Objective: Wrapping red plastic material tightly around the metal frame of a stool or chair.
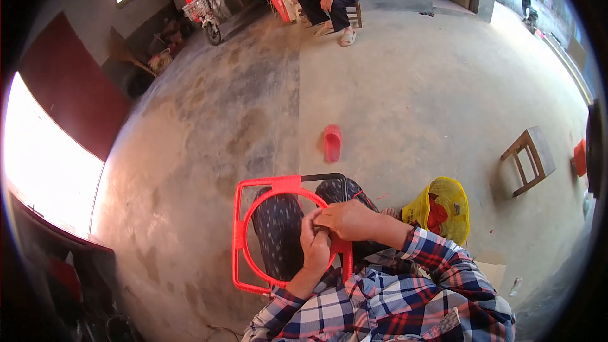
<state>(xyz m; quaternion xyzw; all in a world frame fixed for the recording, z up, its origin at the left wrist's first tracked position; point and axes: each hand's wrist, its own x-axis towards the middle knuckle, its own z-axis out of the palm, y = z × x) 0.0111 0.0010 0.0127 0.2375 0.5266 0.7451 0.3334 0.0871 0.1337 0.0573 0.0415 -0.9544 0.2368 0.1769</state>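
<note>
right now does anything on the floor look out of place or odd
One red slipper lies alone on the floor beyond the red-and-black frame; it looks stray because no matching one is visible.

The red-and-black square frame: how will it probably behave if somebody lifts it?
The red-and-black square frame is probably stiff: its left corners extend past the left leg without visibly sagging. Thin bars and open gaps suggest that it is light for its size. Its straight sides make rolling unlikely.

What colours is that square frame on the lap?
The square frame is mostly red, with its far right corner black; head view shows it.
</note>
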